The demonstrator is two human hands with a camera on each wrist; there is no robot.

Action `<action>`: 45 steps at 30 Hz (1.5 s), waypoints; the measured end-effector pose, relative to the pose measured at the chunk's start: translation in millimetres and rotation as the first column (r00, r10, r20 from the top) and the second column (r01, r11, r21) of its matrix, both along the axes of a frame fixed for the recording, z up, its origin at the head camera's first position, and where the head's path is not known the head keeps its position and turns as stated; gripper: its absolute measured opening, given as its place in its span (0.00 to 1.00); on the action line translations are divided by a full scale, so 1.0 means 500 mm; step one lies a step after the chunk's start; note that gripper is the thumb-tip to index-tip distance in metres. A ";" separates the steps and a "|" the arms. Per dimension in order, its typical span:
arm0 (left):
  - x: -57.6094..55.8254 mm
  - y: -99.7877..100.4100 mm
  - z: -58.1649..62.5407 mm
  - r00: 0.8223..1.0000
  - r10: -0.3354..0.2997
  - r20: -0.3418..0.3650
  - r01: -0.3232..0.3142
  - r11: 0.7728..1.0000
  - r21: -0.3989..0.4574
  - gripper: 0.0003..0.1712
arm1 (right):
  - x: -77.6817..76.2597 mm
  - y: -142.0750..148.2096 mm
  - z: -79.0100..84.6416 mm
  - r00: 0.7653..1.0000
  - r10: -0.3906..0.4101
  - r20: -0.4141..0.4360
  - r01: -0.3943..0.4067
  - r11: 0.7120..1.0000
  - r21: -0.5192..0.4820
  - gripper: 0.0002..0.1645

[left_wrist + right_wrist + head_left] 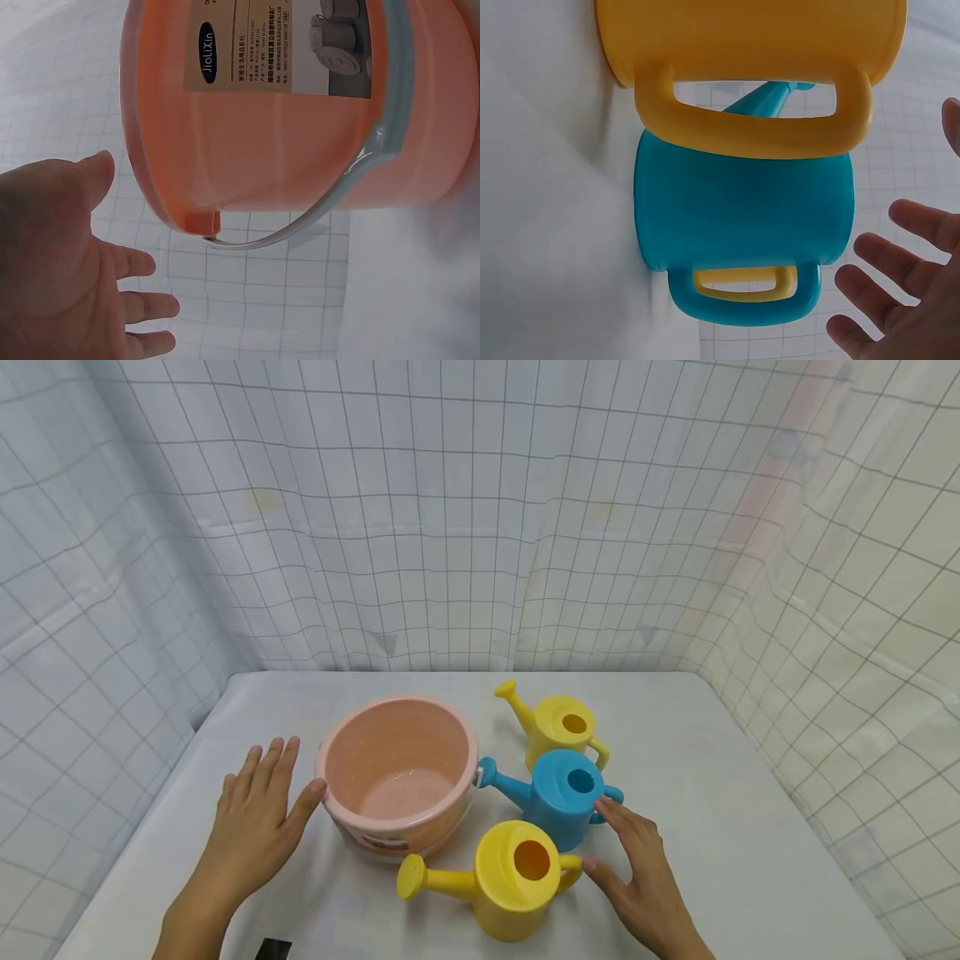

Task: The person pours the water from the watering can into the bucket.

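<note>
A pink bucket (435, 814) stands upright on the white table, a paper label and grey bail handle (330, 196) showing on its side in the left wrist view. My left hand (258, 822) is beside its left rim, fingers spread. To the bucket's right stand three toy watering cans: a yellow one (498, 897) in front, a blue one (551, 806) in the middle and another yellow one (551, 731) behind. With fingers extended, my right hand (645, 881) hovers by the handles of the front yellow and blue cans; in the right wrist view its palm holds nothing.
A white cloth covers the table (750, 843). Grid-patterned curtains (480, 543) hang behind it and along both sides. A small black object (273, 949) shows at the front edge near my left forearm.
</note>
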State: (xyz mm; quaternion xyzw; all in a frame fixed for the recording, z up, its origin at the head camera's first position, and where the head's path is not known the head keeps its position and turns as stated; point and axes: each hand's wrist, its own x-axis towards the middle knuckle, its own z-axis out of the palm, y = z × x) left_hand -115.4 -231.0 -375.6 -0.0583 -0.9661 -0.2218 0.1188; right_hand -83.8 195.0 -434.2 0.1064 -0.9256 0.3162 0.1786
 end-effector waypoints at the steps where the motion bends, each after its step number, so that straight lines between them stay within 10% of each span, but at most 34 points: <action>1: -0.001 0.002 0.000 1.000 -0.002 -0.002 0.002 1.000 0.000 0.40 | 0.001 -0.001 -0.001 1.000 0.000 -0.004 0.000 1.000 -0.007 0.41; 45: -0.033 0.032 0.003 0.997 -0.040 0.067 0.039 0.999 0.017 0.41 | 0.007 -0.023 -0.039 0.976 0.155 0.153 -0.130 0.978 -0.161 0.29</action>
